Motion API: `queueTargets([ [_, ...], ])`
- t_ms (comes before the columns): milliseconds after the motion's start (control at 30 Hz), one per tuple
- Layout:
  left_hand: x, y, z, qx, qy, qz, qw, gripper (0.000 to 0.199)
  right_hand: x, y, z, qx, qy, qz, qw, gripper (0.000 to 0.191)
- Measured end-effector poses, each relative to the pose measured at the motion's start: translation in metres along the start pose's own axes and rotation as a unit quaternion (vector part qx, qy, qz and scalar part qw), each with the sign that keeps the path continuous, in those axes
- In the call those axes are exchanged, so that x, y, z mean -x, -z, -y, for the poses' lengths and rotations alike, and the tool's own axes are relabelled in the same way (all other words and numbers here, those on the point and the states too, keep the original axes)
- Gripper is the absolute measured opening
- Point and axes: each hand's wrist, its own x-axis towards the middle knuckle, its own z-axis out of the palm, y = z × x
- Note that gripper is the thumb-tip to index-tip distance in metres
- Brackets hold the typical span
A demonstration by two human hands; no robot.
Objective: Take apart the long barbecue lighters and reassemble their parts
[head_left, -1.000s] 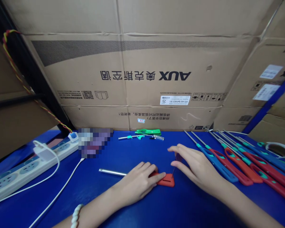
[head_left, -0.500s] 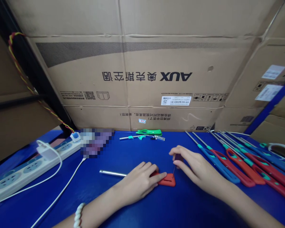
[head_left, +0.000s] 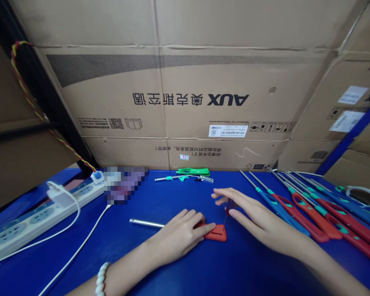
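Note:
An orange long-necked lighter (head_left: 217,235) lies on the blue table, its metal tube (head_left: 144,223) pointing left. My left hand (head_left: 183,235) is closed over the lighter's middle and holds it down, hiding that part. In my right hand (head_left: 245,211) is a small screwdriver (head_left: 230,206) with a dark purple handle, held between thumb and fingers. Its thin shaft slants down to the right end of the orange handle, where the tip meets it near a corner. My upper fingers reach out past the screwdriver handle.
Several blue, red and orange lighters (head_left: 314,218) lie in a row on the right. At the back are green handle shells (head_left: 194,171) and loose lighter parts (head_left: 183,178). A power strip (head_left: 40,220) with white cables stands left, near a pixelated item (head_left: 126,185). Cardboard (head_left: 179,82) walls the back.
The right hand's fingers have stretched out leftward and loosened around the screwdriver handle. The screwdriver tip stays on the orange lighter. My left hand has hardly moved.

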Motion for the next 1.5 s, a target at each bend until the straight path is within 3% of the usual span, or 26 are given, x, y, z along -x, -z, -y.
queueTargets([
  [200,0.0006,-0.0007,0.0004,0.007,0.002,-0.010,1.000,0.030,-0.0003,0.0001,-0.0025,0.076,-0.008,-0.059,0.995,0.022],
  [333,0.0007,-0.0013,0.0005,0.008,-0.003,-0.016,1.000,0.030,-0.0002,0.0037,-0.0005,-0.015,-0.010,0.008,1.000,0.040],
  [500,0.0010,-0.0008,0.0000,0.006,0.001,-0.013,1.000,0.030,0.0003,0.0005,0.0005,0.050,-0.001,-0.037,0.998,0.018],
  [633,0.0009,-0.0007,-0.0001,0.001,0.003,0.005,1.000,0.031,0.0008,0.0022,0.0010,-0.018,-0.013,0.025,0.999,0.032],
  [800,0.0005,-0.0012,0.0004,0.007,0.002,0.008,1.000,0.032,-0.0005,0.0040,-0.0011,0.025,-0.045,0.002,0.999,0.009],
  [967,0.0003,-0.0013,0.0009,0.007,0.002,0.007,1.000,0.033,-0.0014,0.0083,-0.0051,-0.076,-0.048,0.070,0.993,0.022],
  [1100,0.0008,-0.0014,0.0004,0.007,0.006,0.005,1.000,0.033,-0.0016,0.0014,-0.0071,-0.031,-0.073,0.023,0.997,0.007],
  [1167,0.0010,-0.0015,0.0003,0.009,0.004,0.000,1.000,0.033,-0.0016,0.0000,-0.0067,-0.001,-0.074,0.007,0.997,0.010],
  [1333,0.0008,-0.0018,0.0008,0.011,0.006,0.008,1.000,0.034,-0.0008,0.0052,-0.0058,-0.097,-0.061,0.064,0.991,0.025],
  [1500,0.0007,-0.0018,0.0008,0.009,0.009,0.014,1.000,0.034,0.0002,-0.0016,-0.0029,-0.014,-0.058,0.012,0.998,0.014],
])
